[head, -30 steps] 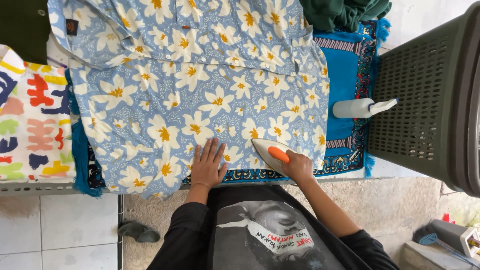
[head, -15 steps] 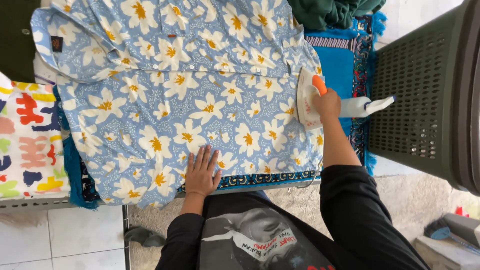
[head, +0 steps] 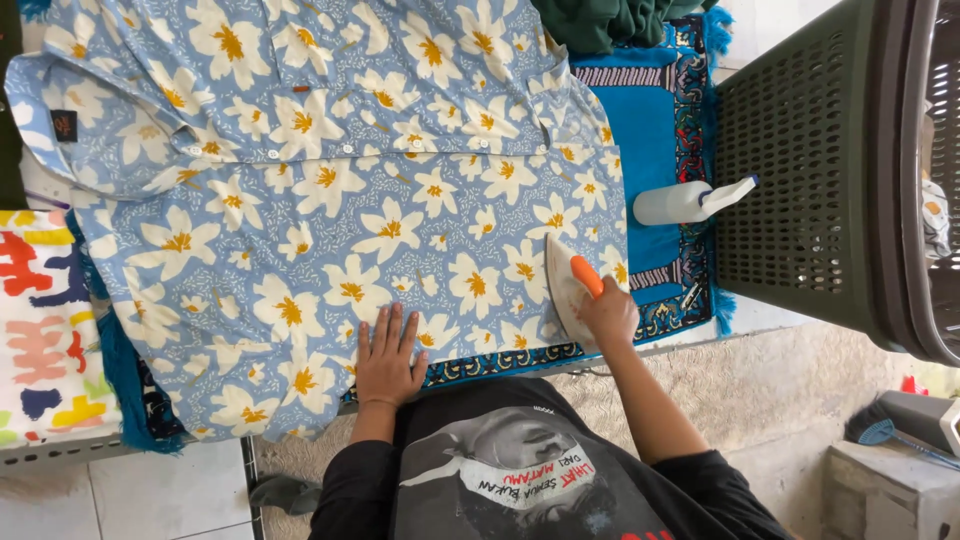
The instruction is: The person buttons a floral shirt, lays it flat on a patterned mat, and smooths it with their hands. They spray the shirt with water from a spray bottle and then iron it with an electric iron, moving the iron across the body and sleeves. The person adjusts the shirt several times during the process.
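Pressing the shirt [head: 300, 210] flat, left hand [head: 385, 358] fingers spread, right hand [head: 608, 315] wrapped around the iron [head: 568, 285] lower right (upper part looks unironed yet).

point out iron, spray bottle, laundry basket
iron [head: 562, 285], head view, on its pale body.
spray bottle [head: 672, 204], head view, on its white body.
laundry basket [head: 800, 170], head view, on its perforated side wall.

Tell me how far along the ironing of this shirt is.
Done: the shirt lies spread flat on the blue mat. In hand: the right hand holds the iron on the shirt's near right edge, and the left hand presses the hem flat. Left: creases show around the collar and far sleeve.
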